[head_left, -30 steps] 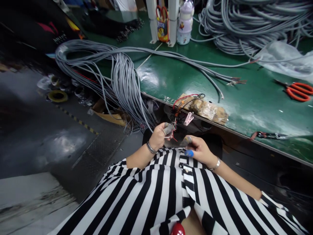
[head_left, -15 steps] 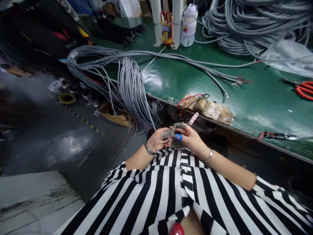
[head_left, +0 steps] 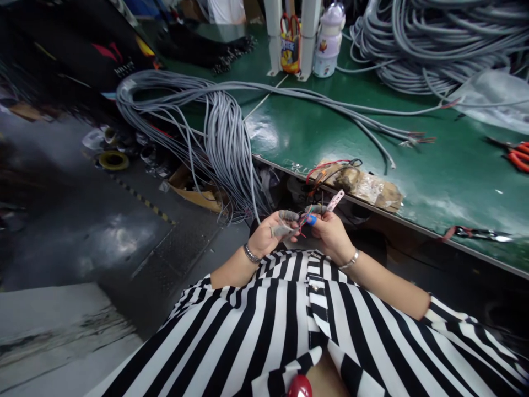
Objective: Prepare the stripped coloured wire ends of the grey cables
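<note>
My left hand (head_left: 266, 236), with grey covers on thumb and forefinger, curls at a grey cable (head_left: 255, 201) that runs down to it from the bundle. My right hand (head_left: 334, 237) has a blue wrap on its thumb and pinches thin coloured wires (head_left: 303, 220), red and green among them, at the cable's end. Both hands are close together in front of the striped shirt, below the bench edge. A pale strip with reddish dots (head_left: 335, 200) sticks up behind my right fingers; whether they hold it is unclear.
The cable bundle (head_left: 225, 127) hangs over the edge of the green bench (head_left: 446, 171). On the bench lie a taped block (head_left: 367, 190), pliers (head_left: 479, 234), red-handled cutters (head_left: 518, 157), a bottle (head_left: 328, 44) and a large cable coil (head_left: 438, 49). An open carton (head_left: 194, 193) stands below.
My left forefinger has lifted and straightened away from the thumb. My right fingers have shifted slightly right with the coloured wires. The view has swung a little to the left.
</note>
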`<state>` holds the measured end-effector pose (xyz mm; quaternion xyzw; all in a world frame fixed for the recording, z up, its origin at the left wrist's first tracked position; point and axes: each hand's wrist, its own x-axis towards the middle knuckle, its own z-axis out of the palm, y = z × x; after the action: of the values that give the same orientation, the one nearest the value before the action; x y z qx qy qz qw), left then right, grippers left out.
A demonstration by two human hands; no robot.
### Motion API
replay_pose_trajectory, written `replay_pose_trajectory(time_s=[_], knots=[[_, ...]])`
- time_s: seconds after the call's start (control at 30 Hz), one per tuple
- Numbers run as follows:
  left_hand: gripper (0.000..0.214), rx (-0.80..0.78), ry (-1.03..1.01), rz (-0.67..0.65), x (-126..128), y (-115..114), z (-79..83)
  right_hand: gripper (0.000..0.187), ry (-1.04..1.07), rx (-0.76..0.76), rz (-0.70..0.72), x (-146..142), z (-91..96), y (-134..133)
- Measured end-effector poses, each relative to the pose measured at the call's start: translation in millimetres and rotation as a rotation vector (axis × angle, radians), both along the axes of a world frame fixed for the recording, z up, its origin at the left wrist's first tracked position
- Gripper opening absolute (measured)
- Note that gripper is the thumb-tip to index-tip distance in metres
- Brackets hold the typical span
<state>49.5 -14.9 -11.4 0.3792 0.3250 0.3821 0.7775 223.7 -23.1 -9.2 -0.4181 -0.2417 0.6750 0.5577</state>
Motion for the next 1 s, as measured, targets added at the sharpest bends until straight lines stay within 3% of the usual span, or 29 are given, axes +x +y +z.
replay_pose_trajectory(time_s=[0.1,0.2,0.27,0.37,0.5,0.63,0.7,0.83,1.0], knots=[[0.062,0.253,0.090,-0.005,-3,-3,-2.8,0.036,-0.013,-0.031,-0.045,2,-2.8,3],[0.074,0.572,0.370,-0.006,-1,-3,0.1,0.038,-0.009,-0.047,-0.053,3,-6.8,4],[0.073,0.727,0.539,0.039,3,-3,4.4,0.040,0.000,-0.051,-0.061,2,-8.6,4],[0.057,0.774,0.611,0.111,11,-3,8.3,0.040,0.007,-0.049,-0.072,2,-8.2,3],[0.032,0.535,0.408,0.128,21,-4,4.0,0.040,-0.002,-0.060,-0.087,3,-4.7,2],[0.030,0.092,0.103,0.193,26,-3,-0.7,0.040,0.012,-0.062,-0.090,6,-3.6,2],[0.031,-0.051,-0.032,0.204,27,-3,-0.6,0.039,0.029,-0.058,-0.078,7,-3.5,2],[0.027,-0.217,-0.228,0.229,26,-4,1.9,0.039,0.107,-0.083,-0.016,5,-3.1,1],[0.016,-0.303,-0.280,0.252,22,-3,3.9,0.034,0.256,-0.111,0.089,4,-4.5,-1]])
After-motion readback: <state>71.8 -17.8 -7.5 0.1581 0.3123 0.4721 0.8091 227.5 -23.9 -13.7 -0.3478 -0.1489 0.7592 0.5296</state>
